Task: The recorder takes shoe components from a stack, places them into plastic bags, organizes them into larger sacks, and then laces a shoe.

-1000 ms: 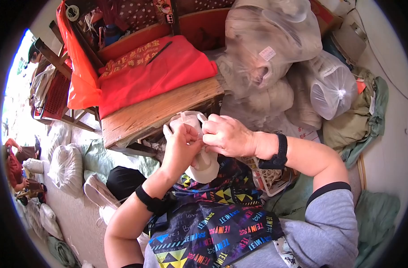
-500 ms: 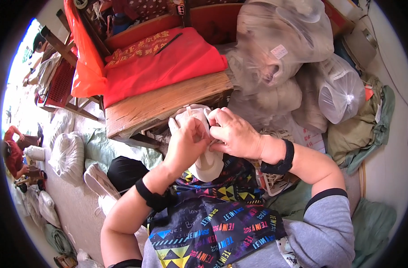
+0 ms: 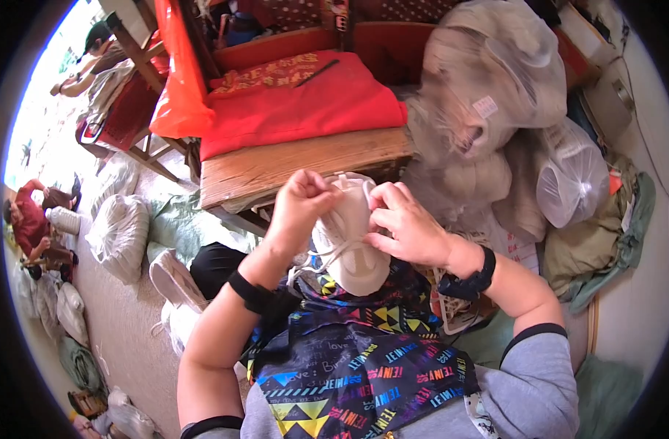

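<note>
A cream-white lace-up shoe (image 3: 358, 274) rests on my lap, toe toward me, over the dark patterned apron (image 3: 364, 358). A white shoelace (image 3: 343, 251) crosses its front, and loose lace hangs down the shoe's left side. My left hand (image 3: 299, 208) is by the upper left of the shoe, thumb and forefinger pinched; what lies between them is too small to make out. On the shoe's right side my right hand (image 3: 409, 228) has its fingers curled, tips against the shoelace. Both wrists wear black bands.
Ahead stands a wooden bench (image 3: 298, 164) with a red cloth (image 3: 305, 110) on it. Clear plastic bags of shoes (image 3: 488, 80) are piled at the right. Left on the floor are another shoe (image 3: 175, 282) and a white sack (image 3: 120, 233). Other people (image 3: 33, 223) sit farther left.
My hands have moved apart from their close pinch over the shoe, the left one up and away. The lace across the shoe now shows. The whole view has shifted slightly.
</note>
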Motion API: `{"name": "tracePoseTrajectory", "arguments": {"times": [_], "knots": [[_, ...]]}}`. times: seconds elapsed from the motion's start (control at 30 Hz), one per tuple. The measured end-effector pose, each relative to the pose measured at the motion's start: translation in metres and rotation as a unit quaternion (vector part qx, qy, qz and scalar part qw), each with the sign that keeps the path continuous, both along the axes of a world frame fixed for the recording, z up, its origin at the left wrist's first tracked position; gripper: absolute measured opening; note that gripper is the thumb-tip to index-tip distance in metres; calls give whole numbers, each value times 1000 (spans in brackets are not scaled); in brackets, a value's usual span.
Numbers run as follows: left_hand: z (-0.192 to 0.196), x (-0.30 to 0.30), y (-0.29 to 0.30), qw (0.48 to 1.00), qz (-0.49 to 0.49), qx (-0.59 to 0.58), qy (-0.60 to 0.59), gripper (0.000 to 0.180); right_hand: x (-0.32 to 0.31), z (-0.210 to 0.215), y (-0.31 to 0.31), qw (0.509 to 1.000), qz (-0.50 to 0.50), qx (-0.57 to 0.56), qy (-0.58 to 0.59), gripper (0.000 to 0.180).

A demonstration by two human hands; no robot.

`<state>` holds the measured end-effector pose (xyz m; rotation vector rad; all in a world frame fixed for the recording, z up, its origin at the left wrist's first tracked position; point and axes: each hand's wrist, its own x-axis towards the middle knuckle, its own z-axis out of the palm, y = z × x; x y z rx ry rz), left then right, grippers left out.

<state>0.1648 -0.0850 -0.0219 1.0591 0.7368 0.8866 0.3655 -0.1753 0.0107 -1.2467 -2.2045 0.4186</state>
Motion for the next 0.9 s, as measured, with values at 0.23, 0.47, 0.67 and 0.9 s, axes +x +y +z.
{"name": "tracePoseTrajectory", "arguments": {"times": [0.23, 0.47, 0.67, 0.9], "knots": [[-3, -13, -51, 954, 123, 202, 182, 13, -27, 8, -5, 980, -60, 98, -164, 11], [-9, 2, -82, 863, 129, 433, 226, 17, -5, -1, -15, 993, -22, -116, -12, 15], [-10, 25, -68, 800, 69, 489, 340, 16, -10, 23, -18, 991, -28, -52, -122, 22], [20, 44, -39, 714, -132, 435, 533, 21, -9, 15, -10, 993, -24, 22, -116, 23]]}}
